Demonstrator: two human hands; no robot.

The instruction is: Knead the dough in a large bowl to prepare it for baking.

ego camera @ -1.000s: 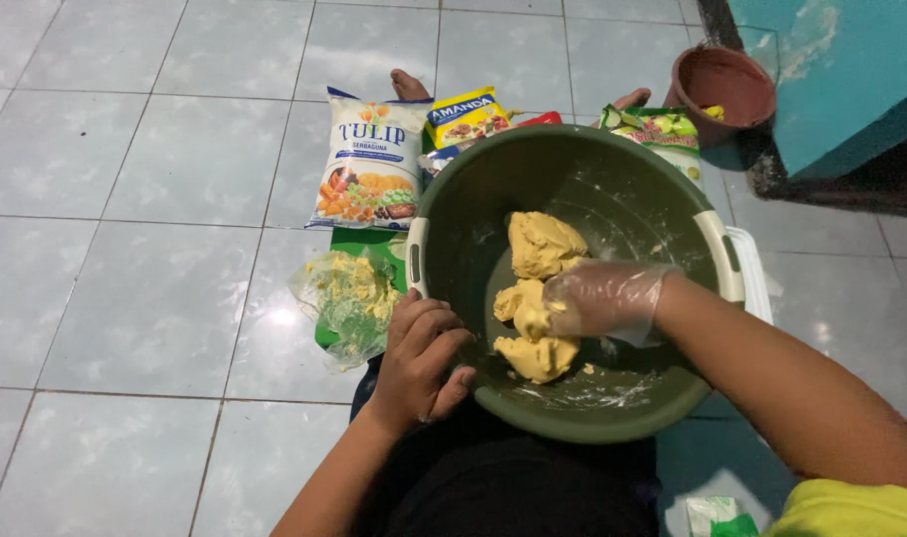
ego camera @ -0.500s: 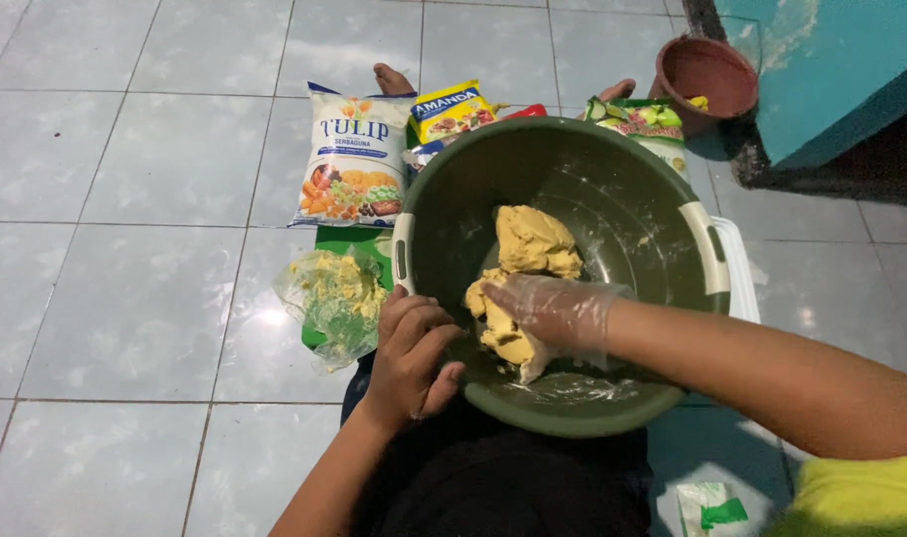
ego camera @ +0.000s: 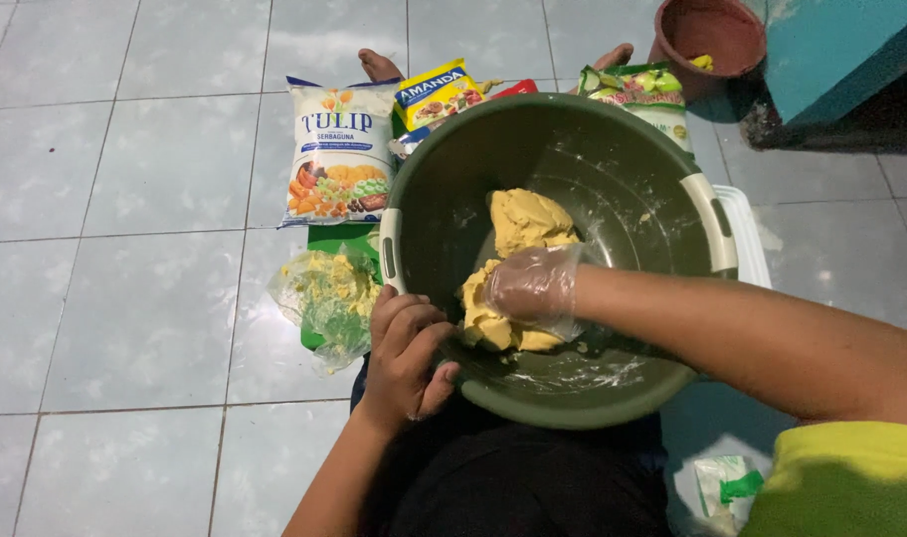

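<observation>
Yellow dough (ego camera: 518, 259) lies directly under our gloved right hand (ego camera: 533, 286), which presses into its near lump with curled fingers. The other lump sits just beyond. Our bare left hand (ego camera: 406, 348) clasps the near rim of the green basin (ego camera: 613, 159).

left hand (ego camera: 406, 348) curled, gloved right hand (ego camera: 531, 286) pressing down

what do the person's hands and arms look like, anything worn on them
The right hand wears a thin, clear, crinkly plastic glove that ends loosely at the wrist. The forearm behind it is bare up to a short yellow-green sleeve at the frame's lower right. The left hand has no glove, and its forearm is bare too. No rings, watch or bands show on either.
</observation>
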